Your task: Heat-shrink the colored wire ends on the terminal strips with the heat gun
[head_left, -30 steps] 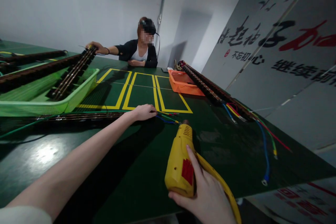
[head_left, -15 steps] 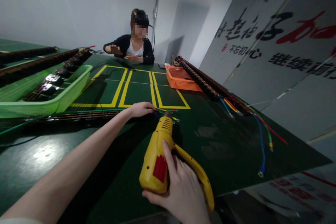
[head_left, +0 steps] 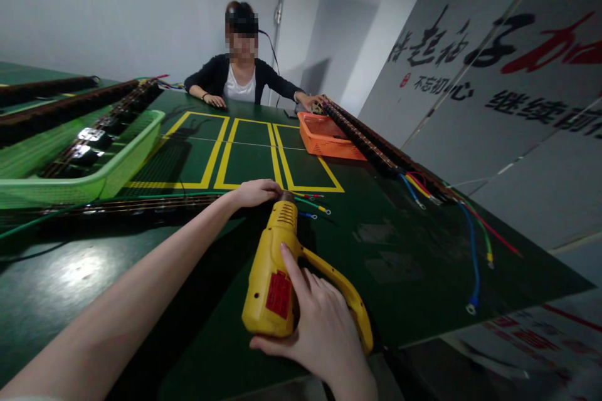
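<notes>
My right hand (head_left: 320,319) is wrapped round a yellow heat gun (head_left: 273,269) with a red label, its index finger stretched along the body. The gun's dark nozzle points away from me, close to the fingertips of my left hand (head_left: 258,192). That left hand is closed at the right end of a long wire harness (head_left: 160,205); its fingers partly hide what they grip. Past them stick out short wires with ring terminals: red, green (head_left: 315,203) and blue (head_left: 308,215).
A green basket (head_left: 126,163) with dark harnesses is at the left. At the back right, an orange basket (head_left: 329,147) stands beside more harnesses (head_left: 362,135) with coloured wire ends. Across the green table, a person (head_left: 242,84) sits behind yellow taped rectangles.
The heat gun and my right hand have shifted left, the nozzle nearer my left hand. More of the terminals shows. Across the table, the person has reached an arm toward the orange basket.
</notes>
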`<state>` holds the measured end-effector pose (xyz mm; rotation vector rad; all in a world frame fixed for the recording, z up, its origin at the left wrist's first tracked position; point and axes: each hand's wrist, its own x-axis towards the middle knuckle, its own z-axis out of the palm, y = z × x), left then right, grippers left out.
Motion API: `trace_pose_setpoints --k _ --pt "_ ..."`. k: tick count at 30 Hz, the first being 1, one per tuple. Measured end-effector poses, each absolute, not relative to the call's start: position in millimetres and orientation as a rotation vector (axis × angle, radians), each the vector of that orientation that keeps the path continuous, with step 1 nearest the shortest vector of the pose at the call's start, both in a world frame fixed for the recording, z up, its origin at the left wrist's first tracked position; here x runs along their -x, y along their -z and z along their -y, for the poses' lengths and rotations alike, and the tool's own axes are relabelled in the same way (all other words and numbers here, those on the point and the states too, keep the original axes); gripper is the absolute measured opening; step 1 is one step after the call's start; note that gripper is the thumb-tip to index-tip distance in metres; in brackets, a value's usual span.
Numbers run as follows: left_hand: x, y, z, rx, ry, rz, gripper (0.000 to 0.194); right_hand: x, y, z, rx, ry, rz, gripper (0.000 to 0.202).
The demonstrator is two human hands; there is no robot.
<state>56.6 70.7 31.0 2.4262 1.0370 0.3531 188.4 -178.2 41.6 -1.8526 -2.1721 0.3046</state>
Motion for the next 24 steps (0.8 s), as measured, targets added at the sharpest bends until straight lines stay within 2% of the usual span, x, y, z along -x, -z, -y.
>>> trace_pose_setpoints --k 6,18,24 --pt "-57 -31 -72 -2.399 -0.374 -1.002 0.031 -214 -42 185 1.919 -0.307 2.123 0.122" --pt "-57 -37 -68 -2.368 -0.310 -1.108 0.032 -227 -35 196 2.089 0.079 1.972 0.116" --pt "-58 -37 -69 -2.389 -0.300 -1.123 0.033 -212 -33 191 2.072 0.013 1.994 0.115"
